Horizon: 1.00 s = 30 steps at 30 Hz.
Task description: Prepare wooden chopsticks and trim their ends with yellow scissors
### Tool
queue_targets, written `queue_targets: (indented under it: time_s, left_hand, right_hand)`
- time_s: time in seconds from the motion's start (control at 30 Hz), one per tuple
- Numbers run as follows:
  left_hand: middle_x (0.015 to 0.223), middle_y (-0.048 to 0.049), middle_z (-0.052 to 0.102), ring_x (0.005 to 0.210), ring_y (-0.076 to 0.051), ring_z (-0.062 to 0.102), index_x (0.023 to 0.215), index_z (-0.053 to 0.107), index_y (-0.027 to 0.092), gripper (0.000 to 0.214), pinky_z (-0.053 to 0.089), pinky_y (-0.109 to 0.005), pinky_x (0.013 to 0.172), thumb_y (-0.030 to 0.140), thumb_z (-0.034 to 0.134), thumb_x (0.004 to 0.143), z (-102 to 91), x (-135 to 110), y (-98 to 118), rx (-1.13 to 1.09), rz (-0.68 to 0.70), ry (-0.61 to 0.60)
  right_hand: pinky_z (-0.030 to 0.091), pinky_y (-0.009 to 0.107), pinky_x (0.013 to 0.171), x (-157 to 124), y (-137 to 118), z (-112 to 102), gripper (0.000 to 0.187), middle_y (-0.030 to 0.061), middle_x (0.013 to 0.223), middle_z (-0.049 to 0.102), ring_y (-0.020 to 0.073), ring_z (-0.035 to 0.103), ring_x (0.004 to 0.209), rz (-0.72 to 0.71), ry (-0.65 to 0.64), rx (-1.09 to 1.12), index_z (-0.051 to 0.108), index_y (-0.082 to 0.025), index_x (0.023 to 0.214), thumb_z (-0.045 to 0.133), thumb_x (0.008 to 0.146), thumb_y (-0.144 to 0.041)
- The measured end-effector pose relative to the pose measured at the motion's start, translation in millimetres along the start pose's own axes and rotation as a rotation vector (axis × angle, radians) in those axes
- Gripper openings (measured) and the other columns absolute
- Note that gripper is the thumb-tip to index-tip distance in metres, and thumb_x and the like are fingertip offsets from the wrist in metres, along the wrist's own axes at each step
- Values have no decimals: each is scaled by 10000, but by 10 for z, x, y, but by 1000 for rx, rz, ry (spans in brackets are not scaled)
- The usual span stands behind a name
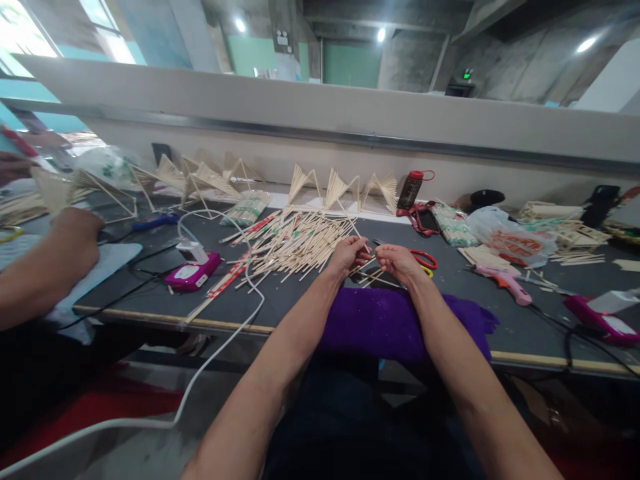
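Note:
My left hand [349,255] and my right hand [397,260] meet over the dark table [150,293], both pinched on thin wooden sticks [373,272] that cross between them. A big loose pile of the same sticks [295,243] lies just left of my left hand. A purple cloth [380,323] lies under my wrists at the table's front edge. Red-handled scissors [425,259] rest right behind my right hand.
Fan-shaped stick frames [345,190] stand along the back wall. A pink glue gun [503,280], pink boxes [193,273], a white cable [240,307], a dark bottle [411,189] and plastic bags [510,237] lie about. Another person's arm [45,267] works at the left.

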State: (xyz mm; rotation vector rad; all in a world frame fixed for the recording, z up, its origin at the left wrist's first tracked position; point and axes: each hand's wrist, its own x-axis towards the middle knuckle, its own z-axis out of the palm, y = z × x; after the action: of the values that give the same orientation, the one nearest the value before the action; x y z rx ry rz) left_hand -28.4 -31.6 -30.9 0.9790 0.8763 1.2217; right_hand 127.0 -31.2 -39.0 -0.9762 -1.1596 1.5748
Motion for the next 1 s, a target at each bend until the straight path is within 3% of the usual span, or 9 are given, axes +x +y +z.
queue_targets:
  time_s: [0.2, 0.43, 0.67, 0.83, 1.0]
  left_hand:
    - [639, -12, 594, 481, -61, 551, 808, 608, 110, 118, 402, -151, 418, 221, 628, 777, -13, 17, 0, -2, 21, 55]
    - [608, -3, 574, 495, -50, 530, 839, 630, 97, 89, 429, -146, 451, 147, 565, 804, -17, 21, -3, -34, 6, -3]
    - [602, -11, 600, 490, -64, 557, 826, 617, 98, 73, 449, -157, 453, 133, 555, 810, -3, 20, 9, -52, -12, 19]
    - [550, -3, 587, 466, -54, 548, 797, 599, 91, 91, 455, -143, 455, 110, 516, 829, 27, 9, -12, -46, -36, 48]
    - [536, -4, 593, 441, -52, 551, 758, 583, 88, 76, 465, -140, 457, 130, 558, 818, 57, 0, -6, -70, -59, 89]
  right_hand:
    - [456, 163, 417, 3, 19, 35, 127, -23, 552, 549, 50, 466, 446, 36, 10, -25, 618, -139, 713, 672, 598, -146]
    - [468, 156, 423, 3, 17, 36, 141, -1, 618, 598, 54, 507, 471, 17, 49, -4, 639, -135, 749, 666, 613, -117]
    - [465, 165, 434, -17, 13, 72, 156, 23, 609, 600, 61, 502, 478, 20, -23, -3, 653, -106, 718, 725, 642, -223]
    - [455, 173, 441, -10, 58, 72, 249, -9, 563, 576, 57, 493, 459, -34, 20, -43, 654, -116, 718, 774, 570, -277]
    - [452, 181, 436, -7, 80, 77, 268, -10, 546, 573, 60, 492, 451, -86, 3, -75, 645, -123, 691, 766, 584, -338]
